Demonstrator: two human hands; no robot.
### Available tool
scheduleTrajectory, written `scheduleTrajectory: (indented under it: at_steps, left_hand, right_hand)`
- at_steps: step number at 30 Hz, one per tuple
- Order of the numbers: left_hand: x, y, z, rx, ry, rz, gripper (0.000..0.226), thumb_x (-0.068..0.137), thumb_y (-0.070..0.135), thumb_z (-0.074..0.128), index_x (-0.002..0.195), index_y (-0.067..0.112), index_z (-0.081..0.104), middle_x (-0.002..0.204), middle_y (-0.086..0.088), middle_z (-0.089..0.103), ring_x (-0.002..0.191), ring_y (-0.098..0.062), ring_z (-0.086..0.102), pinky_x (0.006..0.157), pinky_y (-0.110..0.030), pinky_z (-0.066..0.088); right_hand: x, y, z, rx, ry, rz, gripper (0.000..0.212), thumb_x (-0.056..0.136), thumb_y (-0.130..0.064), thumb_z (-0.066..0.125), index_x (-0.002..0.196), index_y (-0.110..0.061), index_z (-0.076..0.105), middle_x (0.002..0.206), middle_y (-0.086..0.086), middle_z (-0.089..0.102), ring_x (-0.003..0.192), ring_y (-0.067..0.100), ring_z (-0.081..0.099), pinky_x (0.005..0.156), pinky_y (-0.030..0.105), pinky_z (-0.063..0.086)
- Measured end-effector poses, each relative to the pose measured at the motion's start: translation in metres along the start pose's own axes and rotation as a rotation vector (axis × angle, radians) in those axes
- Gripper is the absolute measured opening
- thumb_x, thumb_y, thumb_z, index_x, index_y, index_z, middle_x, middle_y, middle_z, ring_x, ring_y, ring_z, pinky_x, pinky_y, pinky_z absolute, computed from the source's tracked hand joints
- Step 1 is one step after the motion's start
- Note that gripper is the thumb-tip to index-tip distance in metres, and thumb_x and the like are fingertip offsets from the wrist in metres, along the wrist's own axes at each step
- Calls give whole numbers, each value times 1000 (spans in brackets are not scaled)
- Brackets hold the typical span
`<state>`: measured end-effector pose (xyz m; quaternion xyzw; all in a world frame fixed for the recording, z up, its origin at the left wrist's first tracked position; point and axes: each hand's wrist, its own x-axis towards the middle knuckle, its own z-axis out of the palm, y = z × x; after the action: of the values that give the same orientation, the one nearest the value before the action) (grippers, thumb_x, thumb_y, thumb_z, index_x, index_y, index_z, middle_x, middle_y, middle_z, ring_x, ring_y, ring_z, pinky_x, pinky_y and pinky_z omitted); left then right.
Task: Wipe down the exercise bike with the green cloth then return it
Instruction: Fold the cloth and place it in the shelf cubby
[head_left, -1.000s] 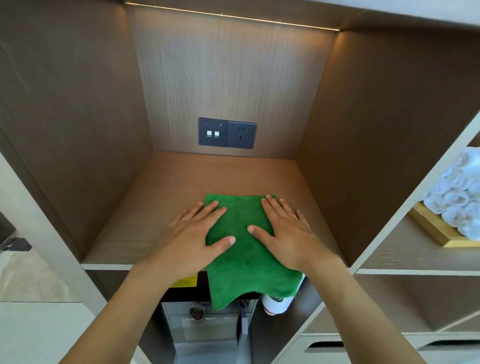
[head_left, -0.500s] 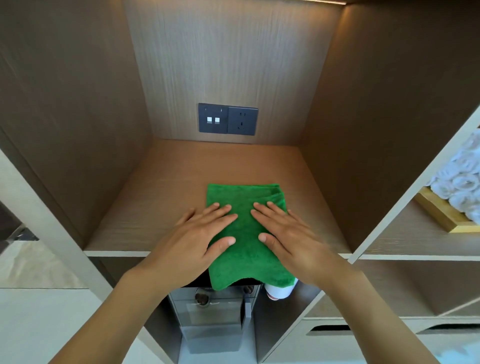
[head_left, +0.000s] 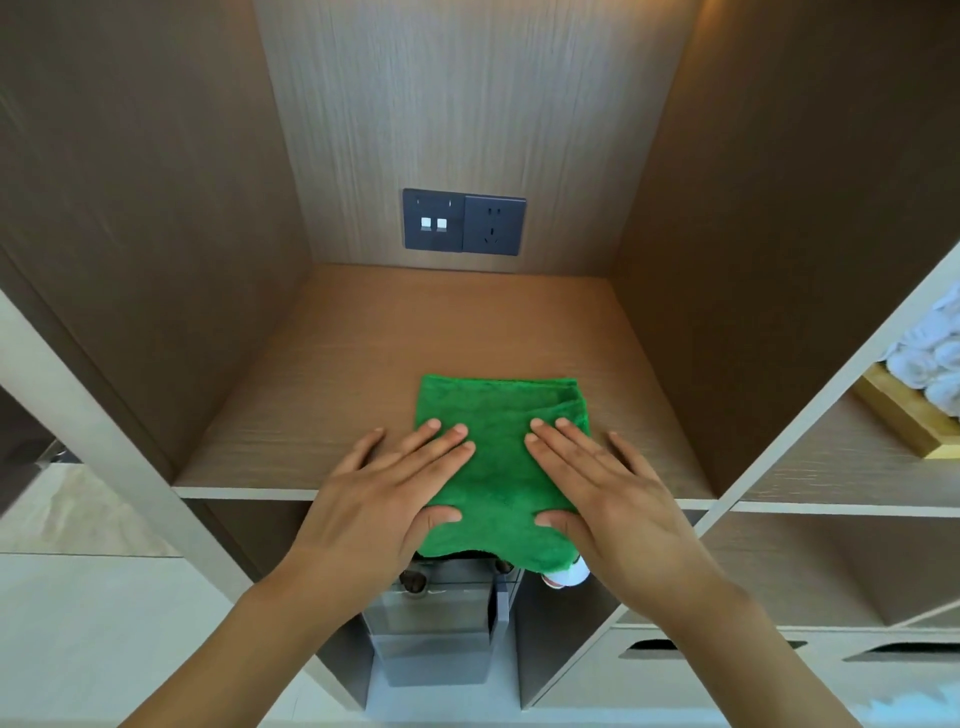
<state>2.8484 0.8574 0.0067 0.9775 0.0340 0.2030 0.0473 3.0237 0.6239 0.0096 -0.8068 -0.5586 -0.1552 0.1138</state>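
Head view: folded green cloth (head_left: 501, 457) overhanging shelf (head_left: 311, 415), both hands' fingers (head_left: 441, 441) flat on it

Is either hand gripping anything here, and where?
Nothing is gripped. The left hand and right hand lie flat, fingers straight, pressing the green cloth onto the shelf.

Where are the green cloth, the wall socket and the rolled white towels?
Green cloth (head_left: 501, 467), head view, bare middle between the hands.
Wall socket (head_left: 493, 225), head view, right plate's centre.
Rolled white towels (head_left: 930, 358), head view, pile's middle.
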Motion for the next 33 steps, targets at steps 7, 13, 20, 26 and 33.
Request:
scheduleTrajectory:
  at_steps: [7, 13, 20, 26, 33]
  left_hand:
    - [-6, 11, -1, -391, 176, -151, 37, 92, 48, 63, 126, 37, 73, 139, 29, 61, 141, 5, 47, 119, -43, 37]
    - [-14, 26, -28, -542, 317, -192, 32, 85, 36, 77, 117, 30, 79, 119, 22, 74, 121, 2, 65, 106, -36, 52]
    - [5, 32, -83, -614, 449, -220, 30, 93, 33, 77, 123, 37, 75, 89, 13, 79, 60, -6, 68, 57, -26, 60]
    - [65, -26, -59, -432, 278, -366, 39, 87, 18, 82, 119, 39, 72, 112, 15, 73, 93, -14, 70, 96, -46, 59]
    - [27, -11, -33, -417, -70, -148, 42, 99, 58, 54, 136, 41, 64, 152, 22, 51, 147, 1, 38, 126, -35, 29]
  right_hand:
    - [-9, -3, 1, 100, 214, -87, 43, 107, -40, 54, 141, -16, 67, 152, -5, 59, 144, 14, 52, 110, 44, 46]
    - [-12, -15, -20, 262, 313, -60, 26, 101, -23, 64, 120, -11, 78, 120, -5, 77, 113, 13, 70, 98, 32, 52]
    - [19, -27, -73, 670, 379, 102, 32, 96, -14, 75, 127, -17, 73, 119, -19, 72, 111, 2, 69, 96, 17, 53]
    - [91, 9, -45, 486, 161, 321, 35, 91, -13, 80, 125, -19, 73, 116, -6, 68, 99, 17, 68, 96, 42, 57]
    - [62, -23, -25, 425, -137, 140, 54, 100, -55, 47, 143, -26, 63, 153, -11, 54, 144, 11, 45, 119, 44, 39]
